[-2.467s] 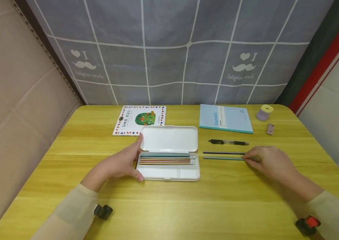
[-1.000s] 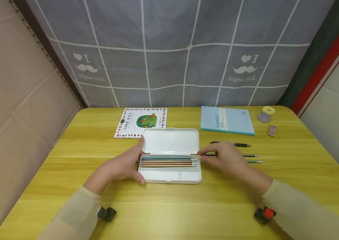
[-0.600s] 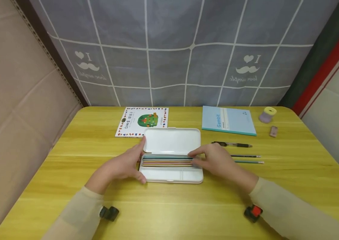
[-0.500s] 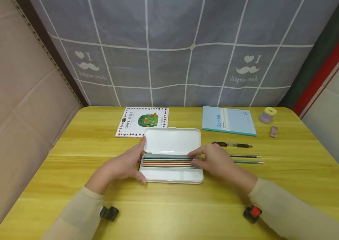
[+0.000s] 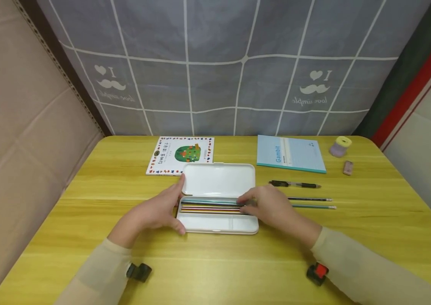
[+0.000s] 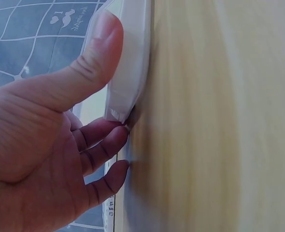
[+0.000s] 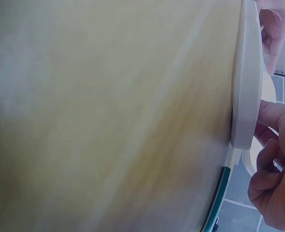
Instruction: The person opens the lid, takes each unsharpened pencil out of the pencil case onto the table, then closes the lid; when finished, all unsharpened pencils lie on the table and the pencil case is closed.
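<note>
The left hand (image 5: pixel 153 212) grips the open pencil case's (image 5: pixel 217 222) left end. The right hand (image 5: pixel 270 207) pinches a teal pencil (image 5: pixel 209 202) over the case (fingertips hidden); both wrist views blur the surface (image 5: pixel 238 262).

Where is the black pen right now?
In the head view the black pen lies on the yellow table, right of the open white pencil case, between the blue notebook and two loose pencils.
</note>
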Demonstrator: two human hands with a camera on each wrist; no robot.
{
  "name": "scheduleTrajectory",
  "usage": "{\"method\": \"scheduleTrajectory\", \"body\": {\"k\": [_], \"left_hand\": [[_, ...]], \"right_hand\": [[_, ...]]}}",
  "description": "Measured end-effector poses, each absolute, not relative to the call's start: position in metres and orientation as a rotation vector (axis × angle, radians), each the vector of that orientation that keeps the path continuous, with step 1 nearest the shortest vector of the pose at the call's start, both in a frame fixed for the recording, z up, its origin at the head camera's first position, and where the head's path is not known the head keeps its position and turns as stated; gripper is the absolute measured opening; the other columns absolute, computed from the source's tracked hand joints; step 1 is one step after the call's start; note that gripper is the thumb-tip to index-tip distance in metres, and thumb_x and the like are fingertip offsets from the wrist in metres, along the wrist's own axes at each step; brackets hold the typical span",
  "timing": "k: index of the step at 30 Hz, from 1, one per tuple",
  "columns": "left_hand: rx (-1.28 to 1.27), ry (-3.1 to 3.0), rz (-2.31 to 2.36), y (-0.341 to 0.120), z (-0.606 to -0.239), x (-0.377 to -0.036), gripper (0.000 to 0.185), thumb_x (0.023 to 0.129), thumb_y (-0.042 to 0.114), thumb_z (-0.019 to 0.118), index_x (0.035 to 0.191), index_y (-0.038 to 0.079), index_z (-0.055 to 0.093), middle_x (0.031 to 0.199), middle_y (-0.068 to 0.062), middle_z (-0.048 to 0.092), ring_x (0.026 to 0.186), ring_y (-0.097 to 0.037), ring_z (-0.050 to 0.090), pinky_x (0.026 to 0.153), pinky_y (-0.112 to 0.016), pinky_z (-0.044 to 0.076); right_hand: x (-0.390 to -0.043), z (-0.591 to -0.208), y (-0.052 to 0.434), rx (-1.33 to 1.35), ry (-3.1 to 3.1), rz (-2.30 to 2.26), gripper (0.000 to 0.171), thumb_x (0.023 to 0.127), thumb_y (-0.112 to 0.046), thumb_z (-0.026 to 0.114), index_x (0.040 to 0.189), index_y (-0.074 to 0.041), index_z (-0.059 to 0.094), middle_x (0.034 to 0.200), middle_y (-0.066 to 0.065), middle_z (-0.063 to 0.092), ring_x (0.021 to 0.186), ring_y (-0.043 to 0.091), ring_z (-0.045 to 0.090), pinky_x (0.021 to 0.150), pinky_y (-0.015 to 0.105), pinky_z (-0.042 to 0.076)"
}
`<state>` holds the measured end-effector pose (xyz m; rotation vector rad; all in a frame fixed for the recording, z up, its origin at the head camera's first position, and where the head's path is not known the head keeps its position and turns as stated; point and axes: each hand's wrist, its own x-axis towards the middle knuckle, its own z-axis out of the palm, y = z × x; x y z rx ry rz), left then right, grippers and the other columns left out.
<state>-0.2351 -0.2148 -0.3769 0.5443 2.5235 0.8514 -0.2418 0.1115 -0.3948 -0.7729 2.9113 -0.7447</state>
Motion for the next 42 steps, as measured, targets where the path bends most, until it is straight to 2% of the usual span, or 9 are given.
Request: {"method": "scheduleTrajectory", "body": {"k": [5, 12, 16, 19, 28, 42], "left_hand": [[0.541, 2.517, 0.864, -0.216, -0.378, -0.235, 0.157, 0.062, 0.033, 0.099, 0.164, 0.003, -0.017, 0.134, -0.011, 0.057, 0.129, -0.027, 0.051, 0.122, -0.051, 0.028], [0.545, 2.500, 0.899, -0.220, -0.381, -0.235, 0.156, 0.063, 0.035, 0.099, 0.165, 0.008, -0.016, 0.128, -0.004, 0.056, 0.120, -0.022, 0.056, 0.113, -0.047, 0.041], [0.570, 2.501, 0.903, -0.221, -0.383, -0.235, 0.156, 0.064, 0.037, 0.099, 0.165, 0.009, -0.016, 0.127, -0.003, 0.056, 0.120, -0.021, 0.056, 0.113, -0.046, 0.040], [0.589, 2.496, 0.917, -0.221, -0.382, -0.234, 0.155, 0.064, 0.036, 0.099, 0.165, 0.007, -0.016, 0.127, -0.004, 0.057, 0.120, -0.022, 0.056, 0.114, -0.049, 0.039], [0.573, 2.479, 0.954, -0.218, -0.376, -0.232, 0.154, 0.064, 0.032, 0.099, 0.164, 0.003, -0.015, 0.125, -0.005, 0.059, 0.120, -0.023, 0.056, 0.116, -0.052, 0.037], [0.562, 2.477, 0.949, -0.217, -0.379, -0.232, 0.155, 0.064, 0.032, 0.099, 0.164, 0.006, -0.016, 0.124, -0.002, 0.058, 0.121, -0.022, 0.056, 0.117, -0.049, 0.037]], "right_hand": [[-0.242, -0.395, 0.111, -0.809, 2.908, -0.762, 0.013, 0.086, -0.018, 0.087, 0.098, -0.021, 0.085, 0.096, -0.008, 0.079, 0.092, 0.011, 0.073, 0.078, 0.035, 0.059], [-0.241, -0.393, 0.116, -0.793, 2.885, -0.855, 0.010, 0.087, -0.017, 0.086, 0.095, -0.022, 0.085, 0.093, -0.011, 0.077, 0.087, 0.008, 0.069, 0.077, 0.033, 0.057], [-0.241, -0.393, 0.124, -0.768, 2.871, -0.950, 0.011, 0.087, -0.016, 0.085, 0.096, -0.022, 0.084, 0.093, -0.011, 0.076, 0.068, 0.005, 0.060, 0.063, 0.028, 0.052], [-0.241, -0.392, 0.133, -0.782, 2.863, -1.035, 0.012, 0.087, -0.014, 0.085, 0.095, -0.022, 0.084, 0.093, -0.010, 0.075, 0.060, 0.004, 0.053, 0.056, 0.026, 0.049], [-0.243, -0.394, 0.158, -0.943, 2.791, -1.242, 0.018, 0.085, -0.002, 0.085, 0.092, -0.019, 0.085, 0.089, -0.008, 0.075, 0.066, 0.004, 0.056, 0.058, 0.024, 0.050], [-0.234, -0.391, 0.187, -0.864, 2.795, -1.242, 0.018, 0.088, -0.005, 0.083, 0.093, -0.022, 0.085, 0.097, -0.008, 0.074, 0.073, 0.006, 0.058, 0.061, 0.025, 0.050]]}}
